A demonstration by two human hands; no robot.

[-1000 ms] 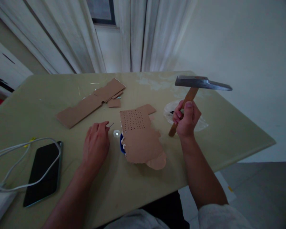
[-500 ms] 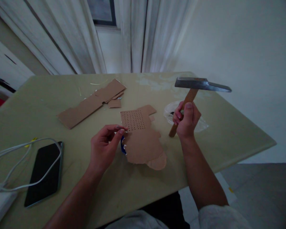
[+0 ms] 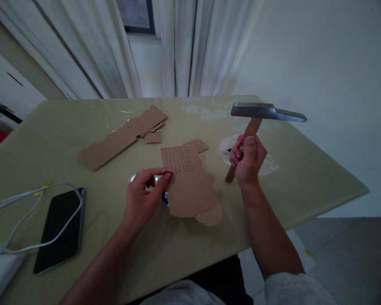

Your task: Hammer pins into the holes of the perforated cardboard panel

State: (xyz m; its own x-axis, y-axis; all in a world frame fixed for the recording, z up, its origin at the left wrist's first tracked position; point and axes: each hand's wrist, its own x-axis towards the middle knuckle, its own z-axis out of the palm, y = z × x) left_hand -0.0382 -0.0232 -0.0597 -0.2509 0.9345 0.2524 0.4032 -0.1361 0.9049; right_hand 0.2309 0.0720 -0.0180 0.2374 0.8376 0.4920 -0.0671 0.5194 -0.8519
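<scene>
My right hand (image 3: pixel 250 163) grips the wooden handle of a hammer (image 3: pixel 255 111), its long steel head raised and pointing sideways above the table. With thumb and forefinger, my left hand (image 3: pixel 142 197) pinches a small thin metal piece, apparently a nail, at the left edge of a brown cardboard piece (image 3: pixel 192 192). Rows of small holes cover that cardboard's upper left part. Under its left edge a blue round object (image 3: pixel 164 198) peeks out, mostly hidden. Something shiny (image 3: pixel 134 177) shows just behind my left hand; its kind is unclear.
A long torn cardboard strip (image 3: pixel 120 140) lies at the back left of the table (image 3: pixel 108 228). To the left rest a dark tablet or phone (image 3: pixel 59 233) and a looped white cable (image 3: pixel 34 245). A clear plastic bag (image 3: pixel 268 167) lies behind my right hand.
My left hand has shifted slightly right, its fingertips now over the cardboard's edge and covering more of the small metal piece. The hammer has drifted a little left.
</scene>
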